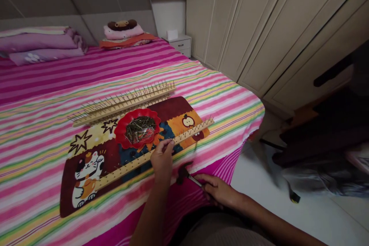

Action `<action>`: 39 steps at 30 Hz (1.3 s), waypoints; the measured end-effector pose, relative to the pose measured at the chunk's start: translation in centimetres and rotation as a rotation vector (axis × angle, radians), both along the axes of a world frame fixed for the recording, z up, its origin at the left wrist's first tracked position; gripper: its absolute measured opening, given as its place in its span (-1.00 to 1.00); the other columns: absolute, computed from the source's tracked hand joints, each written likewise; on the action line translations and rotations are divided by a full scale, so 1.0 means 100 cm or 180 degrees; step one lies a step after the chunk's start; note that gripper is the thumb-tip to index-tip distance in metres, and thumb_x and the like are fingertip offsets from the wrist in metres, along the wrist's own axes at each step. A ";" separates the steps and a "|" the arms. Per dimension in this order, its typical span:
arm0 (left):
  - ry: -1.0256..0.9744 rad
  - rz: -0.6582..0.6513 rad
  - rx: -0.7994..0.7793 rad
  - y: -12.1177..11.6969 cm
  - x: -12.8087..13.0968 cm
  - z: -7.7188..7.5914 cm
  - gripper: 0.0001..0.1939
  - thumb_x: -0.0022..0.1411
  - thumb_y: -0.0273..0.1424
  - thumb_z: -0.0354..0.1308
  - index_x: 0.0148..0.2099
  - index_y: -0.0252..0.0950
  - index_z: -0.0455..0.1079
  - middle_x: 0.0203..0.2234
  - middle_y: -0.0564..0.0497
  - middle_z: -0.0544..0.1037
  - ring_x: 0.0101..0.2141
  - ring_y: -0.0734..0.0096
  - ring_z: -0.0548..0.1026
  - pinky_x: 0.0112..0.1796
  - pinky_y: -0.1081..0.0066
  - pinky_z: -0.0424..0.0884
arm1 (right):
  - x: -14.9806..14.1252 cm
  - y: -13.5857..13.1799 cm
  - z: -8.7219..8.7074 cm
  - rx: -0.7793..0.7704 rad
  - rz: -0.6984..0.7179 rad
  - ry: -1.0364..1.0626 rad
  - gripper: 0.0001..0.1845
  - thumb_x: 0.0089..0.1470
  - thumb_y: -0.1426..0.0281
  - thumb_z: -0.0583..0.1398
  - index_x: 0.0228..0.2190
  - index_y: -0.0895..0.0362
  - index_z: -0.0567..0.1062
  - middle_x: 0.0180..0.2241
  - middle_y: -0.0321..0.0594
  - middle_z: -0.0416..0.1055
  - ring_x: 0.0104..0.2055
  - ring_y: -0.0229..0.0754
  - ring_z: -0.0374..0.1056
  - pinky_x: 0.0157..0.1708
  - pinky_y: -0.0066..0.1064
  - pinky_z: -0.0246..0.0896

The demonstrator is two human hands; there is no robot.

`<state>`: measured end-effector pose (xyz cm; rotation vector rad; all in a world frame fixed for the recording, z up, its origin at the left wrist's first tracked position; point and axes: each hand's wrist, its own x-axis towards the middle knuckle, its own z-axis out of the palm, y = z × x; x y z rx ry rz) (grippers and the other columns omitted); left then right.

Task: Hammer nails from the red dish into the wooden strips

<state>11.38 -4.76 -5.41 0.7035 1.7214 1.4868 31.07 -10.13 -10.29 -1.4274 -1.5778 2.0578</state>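
My left hand (163,157) is closed in a pinch on the wooden strip (127,166), thumb and forefinger around a nail mostly hidden by the fingertips. Upright nails line the strip to the right of the fingers; on the left it shows small dark holes and a few nails. Low at the bed's edge, my right hand (217,190) grips a hammer (196,180) by its handle, the dark head pointing toward the strip but apart from it. A red scalloped bowl (121,138) full of loose nails (141,127) stands just behind the strip.
Beneath the strip and bowl lies a patterned mat (67,194) with a cat picture. Behind it are more wooden strips (123,104) bristling with upright nails. Folded bedding (46,46) sits near the headboard (115,7). A wardrobe (239,15) stands to the right.
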 end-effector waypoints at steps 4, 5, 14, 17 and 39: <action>0.0428 0.0058 -0.0122 0.001 0.006 -0.009 -0.73 0.02 -0.20 0.14 -0.29 -0.26 0.49 -0.48 0.05 0.56 -0.42 0.43 0.48 -0.41 0.45 0.38 | 0.000 0.000 -0.002 -0.0029 -0.0010 0.0007 -0.41 0.02 0.49 0.00 0.11 0.08 0.34 -0.64 -0.47 0.20 -0.76 -0.44 0.09 -0.84 -0.68 -0.07; 0.0491 0.0080 -0.0140 0.001 0.008 -0.011 -0.73 0.03 -0.20 0.14 -0.29 -0.25 0.49 -0.48 0.05 0.56 -0.42 0.43 0.48 -0.40 0.45 0.38 | 0.000 0.000 -0.002 -0.0035 -0.0014 0.0009 -0.41 0.02 0.50 0.00 0.12 0.08 0.34 -0.64 -0.47 0.19 -0.76 -0.44 0.09 -0.83 -0.69 -0.07; 0.0960 -0.0001 -0.0070 0.003 0.010 -0.019 -0.74 0.11 -0.20 0.08 -0.26 -0.23 0.48 -0.41 0.04 0.56 -0.39 0.41 0.49 -0.26 0.39 0.39 | 0.000 0.000 -0.002 -0.0064 0.0005 0.0073 -0.41 0.01 0.51 0.00 0.09 0.04 0.36 -0.64 -0.48 0.18 -0.73 -0.43 0.11 -0.82 -0.69 -0.08; 0.1100 0.0034 0.0042 0.003 0.009 -0.024 -0.74 0.12 -0.20 0.07 -0.26 -0.23 0.47 -0.42 0.03 0.55 -0.39 0.40 0.49 -0.25 0.38 0.38 | 0.001 0.000 -0.003 -0.0068 0.0002 0.0094 -0.42 0.00 0.50 0.01 0.09 0.05 0.36 -0.64 -0.48 0.19 -0.74 -0.43 0.11 -0.82 -0.70 -0.08; 0.2205 -0.0207 0.0102 0.005 0.016 -0.021 -0.80 0.19 -0.37 0.01 -0.31 -0.24 0.47 -0.37 -0.03 0.54 -0.28 0.33 0.47 -0.17 0.35 0.33 | 0.022 0.022 0.088 0.1742 -0.0499 -0.0049 -0.45 0.13 0.32 0.01 0.15 0.15 0.32 -0.63 -0.44 0.12 -0.66 -0.34 0.03 -0.67 -0.53 0.02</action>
